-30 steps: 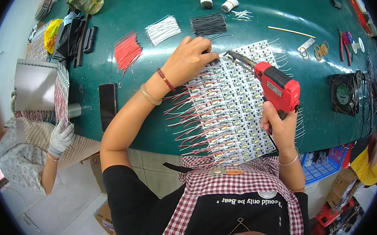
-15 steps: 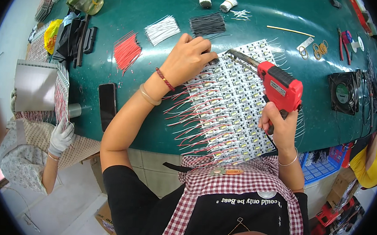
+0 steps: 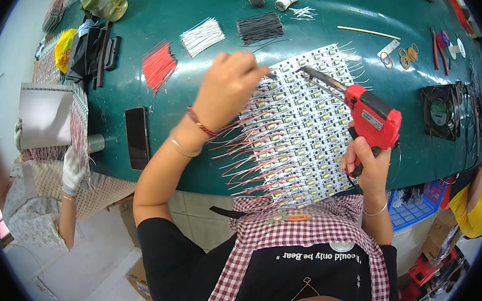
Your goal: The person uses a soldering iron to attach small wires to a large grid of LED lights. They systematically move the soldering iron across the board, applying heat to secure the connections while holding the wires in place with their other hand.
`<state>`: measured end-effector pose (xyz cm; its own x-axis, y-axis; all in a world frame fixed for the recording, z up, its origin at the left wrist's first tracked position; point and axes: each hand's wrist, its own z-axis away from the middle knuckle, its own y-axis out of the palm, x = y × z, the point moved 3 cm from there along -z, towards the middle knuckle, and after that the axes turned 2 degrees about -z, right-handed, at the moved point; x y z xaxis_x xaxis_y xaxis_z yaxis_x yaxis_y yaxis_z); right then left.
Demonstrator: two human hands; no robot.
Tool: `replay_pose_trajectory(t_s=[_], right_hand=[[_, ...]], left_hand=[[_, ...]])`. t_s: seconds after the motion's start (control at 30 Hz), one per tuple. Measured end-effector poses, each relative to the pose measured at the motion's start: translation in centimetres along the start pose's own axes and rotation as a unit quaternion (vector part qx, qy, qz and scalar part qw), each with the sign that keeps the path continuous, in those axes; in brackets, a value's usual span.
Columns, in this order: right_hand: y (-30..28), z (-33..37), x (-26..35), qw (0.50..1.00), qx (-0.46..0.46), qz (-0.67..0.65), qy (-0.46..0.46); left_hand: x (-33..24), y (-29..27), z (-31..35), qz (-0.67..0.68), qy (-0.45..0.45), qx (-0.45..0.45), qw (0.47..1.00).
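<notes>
A white panel of LED circuit boards [image 3: 309, 134] lies on the green table in front of me, with red and white wires fringing its left side. My right hand [image 3: 369, 164] is closed round the handle of a red and black soldering gun [image 3: 373, 119]. The gun's tip hangs over the panel's upper part. At the panel's upper left edge my left hand [image 3: 229, 82] is closed in a pinch. A small dark bit shows at its fingertips, too small to name. Beyond this hand lie piles of black wires [image 3: 259, 29], white wires [image 3: 202, 37] and red wires [image 3: 159, 66].
A phone [image 3: 137, 137] lies left of my forearm. To the right stand a black fan [image 3: 440, 111], pliers [image 3: 439, 51] and rubber bands [image 3: 408, 56]. A blue basket [image 3: 413, 210] sits below the table edge. At left, a co-worker's gloved hand [image 3: 74, 172] holds wires.
My left hand has drawn back slightly toward me and left. The soldering gun has shifted right, its tip still over the panel. The whole view has moved a little.
</notes>
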<state>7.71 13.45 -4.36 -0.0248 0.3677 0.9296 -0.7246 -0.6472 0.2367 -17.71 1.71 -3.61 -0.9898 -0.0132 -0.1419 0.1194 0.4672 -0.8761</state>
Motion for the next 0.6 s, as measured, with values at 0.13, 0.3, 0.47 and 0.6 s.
replay_pose_trajectory(t_s=[0.13,0.3,0.47,0.6], right_hand=[[0.1,-0.2,-0.9,0.998,0.013,0.048,0.032],[0.2,-0.1,-1.3,0.998,0.009,0.051,0.038],[0.3,-0.2,-1.4,0.996,0.006,0.069,0.048],[1.0,-0.1,-1.0,0.991,0.013,0.133,0.031]], left_hand=[[-1.1,3.0,0.9,0.057,-0.003,0.020,0.998],[-0.9,3.8,1.4,0.064,-0.014,0.035,0.997],[-0.7,3.5,1.0,0.086,-0.015,0.051,0.995],[-0.5,3.4,1.0,0.097,-0.015,0.054,0.994]])
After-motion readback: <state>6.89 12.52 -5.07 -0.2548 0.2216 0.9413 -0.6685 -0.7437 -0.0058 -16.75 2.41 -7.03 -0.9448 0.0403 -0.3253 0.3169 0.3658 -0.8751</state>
